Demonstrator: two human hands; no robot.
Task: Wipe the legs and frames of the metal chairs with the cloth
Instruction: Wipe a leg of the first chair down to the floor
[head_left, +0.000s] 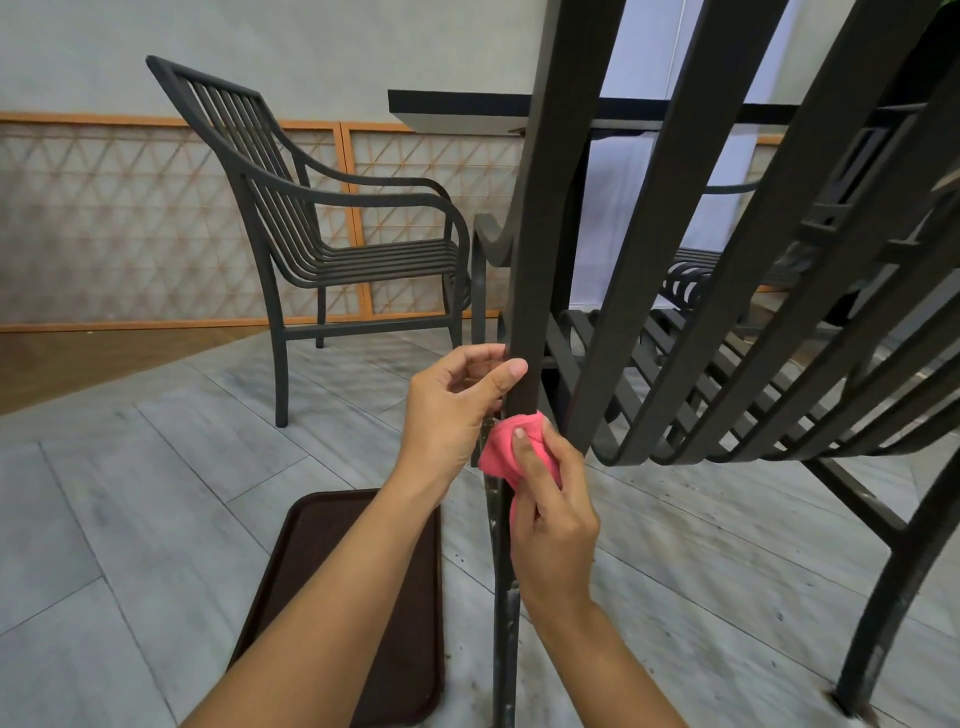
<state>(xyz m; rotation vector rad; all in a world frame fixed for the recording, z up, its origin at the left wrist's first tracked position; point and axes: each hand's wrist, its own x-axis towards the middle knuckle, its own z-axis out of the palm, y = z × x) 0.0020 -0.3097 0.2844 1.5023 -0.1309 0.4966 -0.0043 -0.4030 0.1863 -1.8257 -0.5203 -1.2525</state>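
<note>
- Grey plank-look floor (156, 493), pale wall w/ orange lattice panels (104, 218) behind; dark bench (457, 101) further back.
- Near chair (727, 322) fills the right: flat matte-black metal slats, curved at the seat; its rear upright (524, 312) is a flat bar w/ chipped, scuffed paint lower down.
- Left hand (457, 405): thumb & fingers curled round that upright, steadying it.
- Right hand (550, 519) holds the pink cloth (511, 447), soft & bunched, pressed to the upright just below the left hand.
- Second chair (332, 223), same slatted build, stands well apart on the left, prob. not yet done.
- Brown textured tray (405, 597) lies flat on the floor by the leg.
- Risks, as judged: flaking paint or a rough edge could snag the cloth or nick a finger; bunched cloth likely misses the bar's far face; hard push could shift the chair; tray underfoot = trip or kick hazard.
</note>
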